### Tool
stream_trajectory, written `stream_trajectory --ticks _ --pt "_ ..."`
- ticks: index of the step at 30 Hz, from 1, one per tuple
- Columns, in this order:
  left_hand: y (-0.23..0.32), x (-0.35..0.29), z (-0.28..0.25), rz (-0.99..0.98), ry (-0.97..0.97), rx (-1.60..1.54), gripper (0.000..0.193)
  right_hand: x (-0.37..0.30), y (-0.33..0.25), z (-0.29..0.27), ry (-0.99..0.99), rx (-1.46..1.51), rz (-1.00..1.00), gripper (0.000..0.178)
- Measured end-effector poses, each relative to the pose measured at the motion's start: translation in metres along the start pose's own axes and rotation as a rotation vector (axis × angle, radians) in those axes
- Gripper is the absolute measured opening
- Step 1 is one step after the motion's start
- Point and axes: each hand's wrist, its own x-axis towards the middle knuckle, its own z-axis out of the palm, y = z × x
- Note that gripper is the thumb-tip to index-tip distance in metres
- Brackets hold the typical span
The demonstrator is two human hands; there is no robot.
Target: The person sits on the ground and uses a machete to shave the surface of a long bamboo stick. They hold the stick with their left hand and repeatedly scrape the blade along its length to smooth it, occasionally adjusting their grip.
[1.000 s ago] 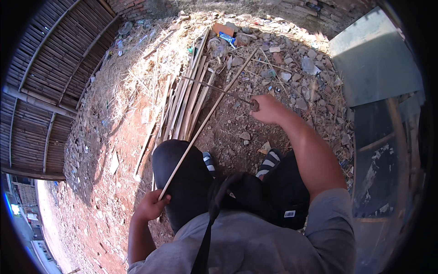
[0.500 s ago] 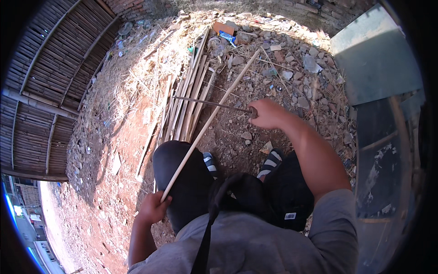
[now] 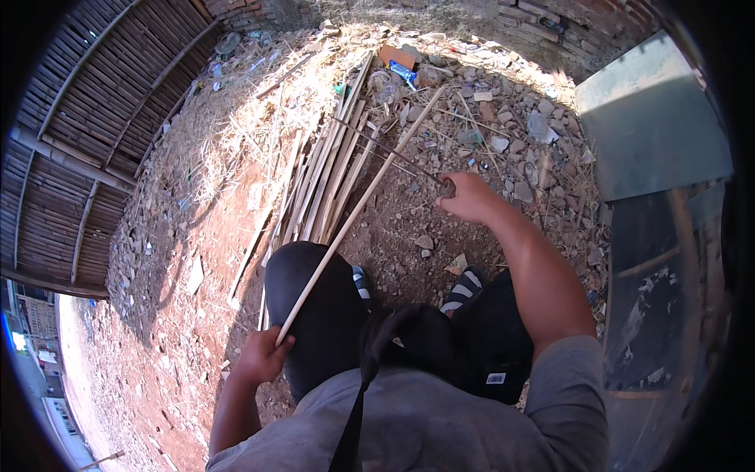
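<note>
My left hand point(image 3: 261, 355) is closed around the near end of a long, pale wooden stick point(image 3: 321, 271). The stick slants across my left thigh, its far end reaching out over the rubble. In my right hand point(image 3: 465, 197) is the handle of a long, thin, dark-bladed knife point(image 3: 418, 167). Its blade points away to the left and crosses the upper part of the stick; whether the two touch I cannot tell. Beyond my left knee lies a loose bundle of split wooden strips point(image 3: 316, 185) on the ground.
A slatted bamboo wall point(image 3: 94, 86) rises on the left. Grey-green sheet panels point(image 3: 653, 126) stand on the right, and a brick wall point(image 3: 535, 23) closes the far side. Broken stones point(image 3: 511, 134), dry straw point(image 3: 236, 110) and litter cover the ground around my sandalled feet.
The knife blade has swung so its tip points farther away from me. My right hand has shifted slightly to the right, while the left hand keeps its hold on the stick.
</note>
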Motion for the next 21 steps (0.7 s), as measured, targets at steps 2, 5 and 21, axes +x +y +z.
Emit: stream_trajectory --ticks 2,5,21 --pt "0.002 0.001 0.000 -0.001 -0.011 0.010 0.033 -0.006 -0.002 0.003 0.023 -0.009 -0.021 0.043" --pt "0.002 0.002 -0.002 -0.025 -0.042 0.002 0.033 -0.021 -0.048 0.019 -0.245 -0.216 -0.233 0.041" --pt "-0.007 0.002 -0.003 0.040 -0.038 -0.047 0.048 -0.027 -0.056 0.012 -0.250 -0.308 -0.289 0.025"
